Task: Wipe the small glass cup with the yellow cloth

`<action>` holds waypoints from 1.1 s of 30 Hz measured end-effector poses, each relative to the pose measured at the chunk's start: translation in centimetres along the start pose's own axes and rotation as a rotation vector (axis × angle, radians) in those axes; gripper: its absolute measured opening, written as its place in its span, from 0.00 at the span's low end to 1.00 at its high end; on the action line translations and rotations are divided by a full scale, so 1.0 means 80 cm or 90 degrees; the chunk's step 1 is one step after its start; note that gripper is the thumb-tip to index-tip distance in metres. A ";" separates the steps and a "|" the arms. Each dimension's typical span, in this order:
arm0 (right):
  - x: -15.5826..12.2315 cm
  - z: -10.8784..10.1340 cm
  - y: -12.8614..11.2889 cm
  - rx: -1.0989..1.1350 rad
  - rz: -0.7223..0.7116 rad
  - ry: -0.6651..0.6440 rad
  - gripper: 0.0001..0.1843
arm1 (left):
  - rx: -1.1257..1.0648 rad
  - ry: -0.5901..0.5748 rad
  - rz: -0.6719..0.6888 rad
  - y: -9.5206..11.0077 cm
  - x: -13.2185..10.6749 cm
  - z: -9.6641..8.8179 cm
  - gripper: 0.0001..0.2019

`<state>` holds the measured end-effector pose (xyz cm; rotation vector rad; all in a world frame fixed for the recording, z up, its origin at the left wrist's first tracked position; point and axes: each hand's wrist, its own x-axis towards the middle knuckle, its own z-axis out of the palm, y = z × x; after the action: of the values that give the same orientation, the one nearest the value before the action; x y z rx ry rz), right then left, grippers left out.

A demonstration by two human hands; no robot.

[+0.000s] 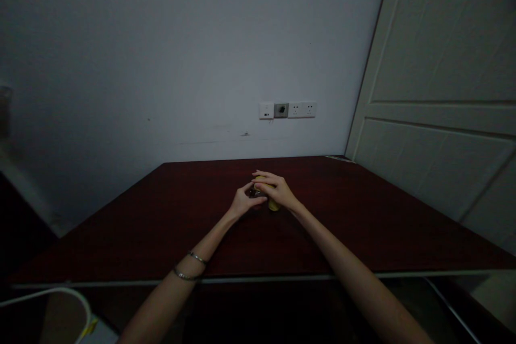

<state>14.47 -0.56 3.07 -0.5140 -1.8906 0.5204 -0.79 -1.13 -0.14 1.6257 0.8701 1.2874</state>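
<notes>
A pale wall (193,54) stands behind a dark red table (153,226), with a row of sockets and switches (287,110) above the table's far edge and a panelled door (435,75) at the right. Both arms reach forward over the near edge and converge, the hands meeting beyond the middle of the tabletop. The left forearm, which bears two bracelets (197,257), rises obliquely from the lower left; the left hand (241,203) is curved, its thumb on the near side and its other fingers on the far side, closed about a small dark, glassy object (253,193). The right forearm extends from the lower right, with the wrist slightly bent; the right hand (281,192) lies palm down, its fingers pointing left and close together over a yellow piece (257,187) at the top of the glassy object, the thumb tucked beneath them. The right fingers appear narrowed on this piece, although they hide much of it. A second yellow item (274,206) shows below the right palm, near the wrist; whether the hand touches it cannot be told. A white cable (60,290) curves at the lower left, below table level.
</notes>
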 end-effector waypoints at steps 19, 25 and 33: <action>-0.005 0.007 -0.007 0.068 0.018 0.068 0.17 | -0.177 0.047 -0.071 0.003 -0.009 0.010 0.32; -0.006 0.013 -0.008 0.067 -0.008 0.087 0.15 | -0.187 0.052 -0.068 0.000 -0.007 0.008 0.29; 0.000 0.015 0.007 0.101 0.059 0.129 0.17 | -0.146 0.067 -0.066 -0.002 -0.005 0.006 0.33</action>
<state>13.41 -0.24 2.36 -0.5298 -1.6246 0.6492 -0.46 -1.55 -0.45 1.3269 0.8260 1.3568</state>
